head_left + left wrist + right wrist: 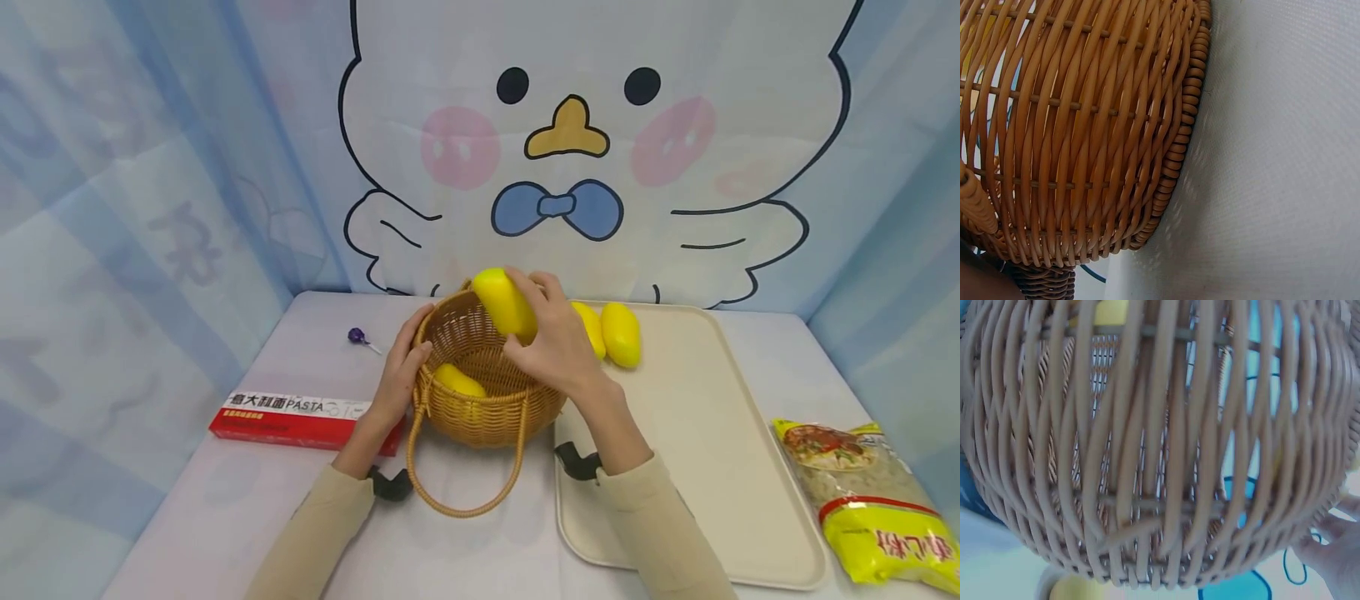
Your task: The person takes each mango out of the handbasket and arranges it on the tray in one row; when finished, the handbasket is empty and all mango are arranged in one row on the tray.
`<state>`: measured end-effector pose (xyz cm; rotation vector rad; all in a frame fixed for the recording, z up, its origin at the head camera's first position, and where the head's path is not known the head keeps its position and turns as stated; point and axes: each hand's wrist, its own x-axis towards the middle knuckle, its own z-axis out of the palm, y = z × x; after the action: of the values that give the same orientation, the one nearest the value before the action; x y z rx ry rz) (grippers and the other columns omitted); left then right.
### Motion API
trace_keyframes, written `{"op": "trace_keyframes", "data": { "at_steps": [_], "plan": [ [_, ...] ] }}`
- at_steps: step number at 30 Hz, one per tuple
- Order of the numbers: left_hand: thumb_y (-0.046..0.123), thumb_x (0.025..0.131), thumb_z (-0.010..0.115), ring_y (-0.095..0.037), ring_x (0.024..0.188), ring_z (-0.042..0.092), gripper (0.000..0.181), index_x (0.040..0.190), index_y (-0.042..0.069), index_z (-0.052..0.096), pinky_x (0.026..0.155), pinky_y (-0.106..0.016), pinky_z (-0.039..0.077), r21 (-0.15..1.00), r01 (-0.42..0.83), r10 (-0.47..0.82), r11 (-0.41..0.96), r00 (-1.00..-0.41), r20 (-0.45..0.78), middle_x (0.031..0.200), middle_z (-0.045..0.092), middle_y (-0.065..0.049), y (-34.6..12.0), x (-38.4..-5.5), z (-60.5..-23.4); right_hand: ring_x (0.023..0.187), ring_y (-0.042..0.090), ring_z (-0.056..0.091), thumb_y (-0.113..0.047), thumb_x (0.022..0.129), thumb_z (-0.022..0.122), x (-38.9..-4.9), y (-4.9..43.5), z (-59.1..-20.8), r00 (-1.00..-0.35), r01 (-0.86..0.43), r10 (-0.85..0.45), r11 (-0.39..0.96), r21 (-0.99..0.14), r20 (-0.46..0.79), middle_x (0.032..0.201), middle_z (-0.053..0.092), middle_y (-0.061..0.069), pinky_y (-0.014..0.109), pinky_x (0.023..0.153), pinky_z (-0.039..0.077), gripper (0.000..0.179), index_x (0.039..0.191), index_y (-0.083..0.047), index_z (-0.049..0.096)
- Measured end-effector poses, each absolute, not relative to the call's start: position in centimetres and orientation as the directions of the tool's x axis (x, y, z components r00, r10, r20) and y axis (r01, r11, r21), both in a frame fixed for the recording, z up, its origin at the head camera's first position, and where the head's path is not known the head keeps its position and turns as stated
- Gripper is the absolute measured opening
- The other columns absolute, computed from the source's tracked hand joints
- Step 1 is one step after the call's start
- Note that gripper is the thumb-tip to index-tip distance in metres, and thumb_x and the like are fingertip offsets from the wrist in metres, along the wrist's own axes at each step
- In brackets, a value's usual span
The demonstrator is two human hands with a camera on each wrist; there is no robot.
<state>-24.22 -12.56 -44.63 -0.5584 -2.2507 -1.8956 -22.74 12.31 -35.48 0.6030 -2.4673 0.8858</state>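
A woven wicker basket [480, 421] stands mid-table, its handle folded toward me. My left hand [393, 375] grips the basket's left rim, the thumb over the edge. Over the basket's opening, my right hand [558, 342] holds a smooth yellow mango [504, 302] between thumb and fingers. Another mango [459, 381] lies inside the basket, on the left. Two more mangoes [621, 335] rest at the tray's far left corner, one partly behind my right hand. Both wrist views are filled mostly by the basket's wickerwork [1085, 125].
A beige tray [697, 433] lies right of the basket, with a bag of dried food [870, 500] beyond it. On the left are a red and white pasta box [285, 423] and a purple lollipop [357, 336]. A printed curtain [570, 258] hangs behind the table.
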Motion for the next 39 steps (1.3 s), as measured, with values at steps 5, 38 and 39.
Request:
{"op": "trace_keyframes", "data": {
  "at_steps": [5,38,39],
  "plan": [
    [0.024,0.103,0.039,-0.019,0.149,0.029,0.053,0.155,0.030,0.030,0.124,-0.049,0.021,0.919,0.372,0.183,0.131,-0.920,0.346,0.161,0.031,0.005,-12.6,-24.0,-44.8,0.102,0.027,0.057,-0.015,0.075,0.071,-22.2,13.4,-35.5,-0.772,-0.553,-0.204,0.683,-0.477,0.602,0.137,0.047,0.010,0.040,0.080,0.055,0.085,0.152,-0.031,0.039],
    [0.018,0.102,0.038,-0.023,0.150,0.028,0.057,0.157,0.015,0.027,0.125,-0.046,0.021,0.937,0.328,0.204,0.122,-0.932,0.300,0.163,0.028,-0.004,-12.1,-22.2,-41.6,0.102,0.040,0.055,-0.011,0.077,0.068,-21.7,22.7,-36.2,-0.816,-0.319,0.054,0.788,-0.527,0.575,0.139,0.043,0.018,0.059,0.088,0.051,0.084,0.153,-0.030,0.036],
    [0.018,0.102,0.038,-0.023,0.150,0.028,0.057,0.157,0.016,0.028,0.125,-0.045,0.021,0.936,0.329,0.204,0.123,-0.932,0.300,0.163,0.029,-0.003,-12.1,-22.2,-41.6,0.102,0.040,0.055,-0.011,0.078,0.068,-21.6,22.9,-36.3,-0.823,-0.307,0.062,0.789,-0.533,0.565,0.139,0.043,0.017,0.059,0.089,0.051,0.084,0.154,-0.030,0.036]
  ]
}}
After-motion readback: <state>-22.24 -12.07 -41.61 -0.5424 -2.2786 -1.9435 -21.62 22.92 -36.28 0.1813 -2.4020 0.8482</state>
